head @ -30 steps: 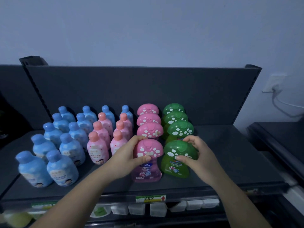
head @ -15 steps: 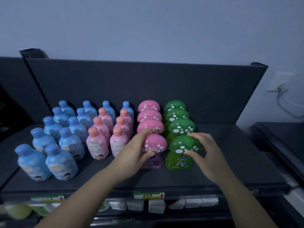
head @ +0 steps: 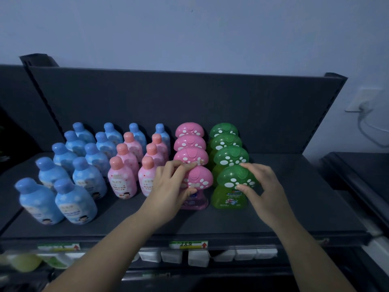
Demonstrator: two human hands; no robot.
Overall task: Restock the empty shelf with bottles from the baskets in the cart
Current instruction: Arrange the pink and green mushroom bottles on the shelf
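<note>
On the dark shelf (head: 299, 207) stand rows of bottles. The front pink mushroom-cap bottle (head: 202, 180) stands upright at the head of its row, and my left hand (head: 170, 191) grips its cap, fingers over the top and thumb under the rim. Beside it stands the front green mushroom-cap bottle (head: 228, 198), its cap held by my right hand (head: 264, 187) between fingertips and thumb. Both bottles rest on the shelf, close behind them three more of each colour. The cart and baskets are out of view.
Left of the mushroom bottles stand rows of small pink bottles (head: 122, 180) and blue bottles (head: 75, 204). The shelf's right part is bare. A price label (head: 189, 244) sits on the front edge, white packs (head: 197, 257) below. A dark counter (head: 357, 167) lies at right.
Both hands have pushed the front pink and green bottles back from the shelf's front edge until they sit close behind their rows. The grips stay on the caps.
</note>
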